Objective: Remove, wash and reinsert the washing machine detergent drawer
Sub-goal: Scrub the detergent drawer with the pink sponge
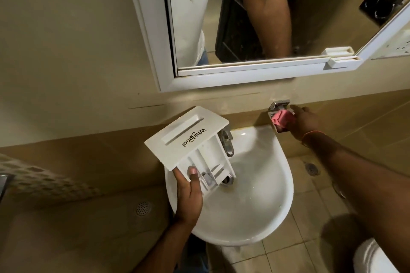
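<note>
**Detergent drawer held over the washbasin**

While the left hand (188, 197) grips the white Whirlpool detergent drawer (193, 142) by its lower edge, thumb curled onto the compartment side, the drawer hangs tilted above the white washbasin (255, 213), its front panel raised toward the wall and its compartments facing the bowl, just in front of the chrome tap (227, 143). The right hand (304, 121) reaches to the wall-mounted chrome soap holder (278, 106), fingers closed around a pink bar of soap (281, 118) resting there. A white-framed mirror (244, 17) hangs above the basin on the beige tiled wall.
</note>
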